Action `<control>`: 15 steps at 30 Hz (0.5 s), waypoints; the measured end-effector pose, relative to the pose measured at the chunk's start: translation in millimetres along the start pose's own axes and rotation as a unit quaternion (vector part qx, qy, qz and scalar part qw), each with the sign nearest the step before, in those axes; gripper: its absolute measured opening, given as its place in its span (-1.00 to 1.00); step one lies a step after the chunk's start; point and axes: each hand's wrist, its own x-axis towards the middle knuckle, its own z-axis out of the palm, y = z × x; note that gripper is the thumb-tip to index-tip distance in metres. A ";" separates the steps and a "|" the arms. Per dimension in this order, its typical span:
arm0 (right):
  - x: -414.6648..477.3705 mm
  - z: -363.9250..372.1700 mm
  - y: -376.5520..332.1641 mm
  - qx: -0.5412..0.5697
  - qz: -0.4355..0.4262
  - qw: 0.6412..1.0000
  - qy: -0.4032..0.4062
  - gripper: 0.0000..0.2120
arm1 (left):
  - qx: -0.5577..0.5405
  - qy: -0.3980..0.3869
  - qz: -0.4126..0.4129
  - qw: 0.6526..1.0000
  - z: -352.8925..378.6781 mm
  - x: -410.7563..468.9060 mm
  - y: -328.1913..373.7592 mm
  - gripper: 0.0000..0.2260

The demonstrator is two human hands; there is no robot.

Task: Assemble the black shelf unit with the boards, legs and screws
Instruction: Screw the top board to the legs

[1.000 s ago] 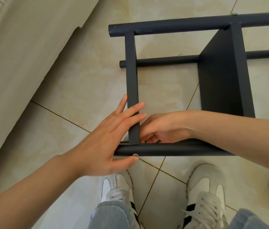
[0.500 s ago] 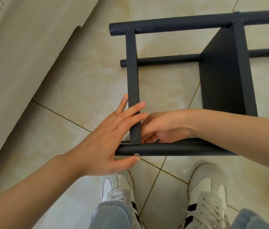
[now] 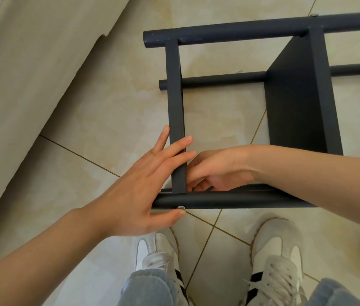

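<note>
- The left hand (image 3: 139, 191) lies flat, with straight fingers across the end of the board (image 3: 175, 107), and presses it against the near leg (image 3: 230, 200). Its thumb touches this leg just below the screw (image 3: 180, 207). This hand grips nothing.
- The right hand (image 3: 218, 171) reaches into the frame from the right, its fingers curled at the joint behind the near leg. A small dark piece shows between the fingers, but I cannot tell if they pinch it.
- The unit (image 3: 263, 120) lies on its side on the floor (image 3: 108, 107), just in front of the shoes (image 3: 274, 257).
- The second board (image 3: 296, 102) sits further right, between the near leg and the far leg (image 3: 241, 33), and looks already fixed.
- The board under the left hand runs from the far leg to the near leg and meets the near leg just beside the screw.
- The screw head sits on the outer side of the near leg, in line with the board end.
- The step in hand is probably to fasten this board end to the near leg.
- To do it well, the left palm should hold the board square and tight to the leg, so that no gap opens.
- The screw should go in straight and be tightened slowly. If it goes in tilted, the thread may be damaged.
- The thumb should stay off the screw head during turning.
</note>
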 end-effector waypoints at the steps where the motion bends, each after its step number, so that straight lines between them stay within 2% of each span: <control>1: -2.1 -1.9 -0.2 0.009 -0.003 1.000 -0.011 -0.82 | -0.001 0.000 0.001 1.000 0.1 0.2 -0.1 -0.25; 7: -9.1 -5.3 -2.8 -0.002 -0.001 1.000 -0.011 -0.89 | -0.003 0.002 0.003 1.000 1.2 -0.7 -1.3 -0.24; 13: -4.9 -3.2 3.7 0.040 -0.022 0.999 -0.021 -0.81 | -0.005 0.005 0.004 1.000 1.7 0.7 -1.2 -0.24; 15: -4.0 -2.2 5.9 0.041 -0.028 0.999 -0.023 -0.85 | -0.004 0.005 0.005 1.000 1.7 0.5 -0.8 -0.25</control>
